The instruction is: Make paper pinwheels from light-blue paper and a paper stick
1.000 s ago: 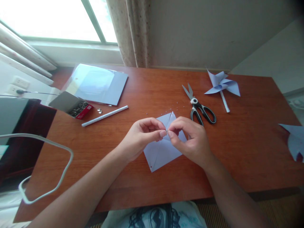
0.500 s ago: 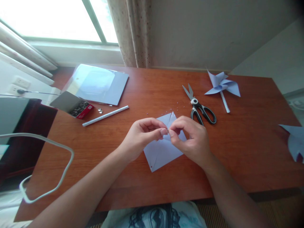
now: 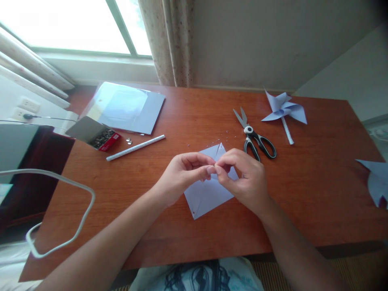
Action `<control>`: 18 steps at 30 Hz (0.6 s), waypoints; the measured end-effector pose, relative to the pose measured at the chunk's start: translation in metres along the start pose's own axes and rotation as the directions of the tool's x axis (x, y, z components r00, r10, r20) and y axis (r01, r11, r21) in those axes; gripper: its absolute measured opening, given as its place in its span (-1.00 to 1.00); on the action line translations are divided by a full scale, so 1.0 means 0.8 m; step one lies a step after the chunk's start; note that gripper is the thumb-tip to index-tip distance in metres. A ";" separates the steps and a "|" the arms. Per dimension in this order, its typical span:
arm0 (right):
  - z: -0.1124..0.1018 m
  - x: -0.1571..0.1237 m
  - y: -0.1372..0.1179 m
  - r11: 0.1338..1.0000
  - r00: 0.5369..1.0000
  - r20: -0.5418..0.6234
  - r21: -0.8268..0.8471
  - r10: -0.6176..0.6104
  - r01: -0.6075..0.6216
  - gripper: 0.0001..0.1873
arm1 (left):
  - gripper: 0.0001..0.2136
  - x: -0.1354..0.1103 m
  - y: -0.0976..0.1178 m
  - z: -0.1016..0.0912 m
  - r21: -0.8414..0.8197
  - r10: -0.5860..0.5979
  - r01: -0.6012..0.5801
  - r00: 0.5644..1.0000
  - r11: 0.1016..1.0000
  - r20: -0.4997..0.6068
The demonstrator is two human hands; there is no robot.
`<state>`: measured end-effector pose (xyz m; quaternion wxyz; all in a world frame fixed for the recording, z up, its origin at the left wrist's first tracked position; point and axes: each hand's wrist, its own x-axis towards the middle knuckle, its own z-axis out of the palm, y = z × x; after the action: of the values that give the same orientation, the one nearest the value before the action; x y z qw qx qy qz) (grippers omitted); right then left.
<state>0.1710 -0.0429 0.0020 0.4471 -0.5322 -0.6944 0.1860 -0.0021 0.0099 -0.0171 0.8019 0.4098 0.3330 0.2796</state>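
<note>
Over a square of pale paper (image 3: 209,200), my left hand (image 3: 185,178) and my right hand (image 3: 246,174) meet fingertip to fingertip. Each hand is closed in a pinch of thumb and forefinger. Whatever lies between the fingertips is too small and covered to name. The paper is flat on the table, with diagonal cuts running in from its corners and small red dots near the corners. My hands hide its middle and right side. Just beyond it lie several tiny beads (image 3: 226,136). Scissors (image 3: 252,135) with black-and-white handles rest partly spread beside my right hand.
A finished paper pinwheel (image 3: 283,111) lies at the back right, and part of another paper piece (image 3: 376,182) shows at the right edge. Leftward are a rolled paper stick (image 3: 136,148), metal tacks (image 3: 129,141), a red tack box (image 3: 106,139), a paper pack (image 3: 130,107) and a white cable (image 3: 87,210).
The small metallic thing that showed between my fingertips is now covered by them. My hands have hardly shifted, and the things on the table lie as before.
</note>
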 end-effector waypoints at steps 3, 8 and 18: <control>0.001 0.000 -0.001 1.000 1.000 -0.008 -0.003 0.000 0.000 -0.83 | -0.84 0.000 -0.001 0.001 -0.019 0.014 -0.014 1.000 1.000 -0.009; 0.000 0.002 0.001 1.000 1.000 -0.020 -0.012 0.024 -0.024 -0.84 | -0.81 0.000 0.001 0.001 -0.020 0.010 -0.011 0.999 1.000 -0.044; -0.016 0.003 0.060 0.873 0.907 0.037 -0.289 0.420 -0.392 -0.71 | -0.83 0.002 0.003 -0.001 -0.046 0.040 -0.045 0.995 0.998 -0.092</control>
<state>0.2087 -0.0261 -0.0258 0.2850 -0.7131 -0.6073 0.2037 -0.0022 0.0125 -0.0157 0.7893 0.3842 0.3536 0.3230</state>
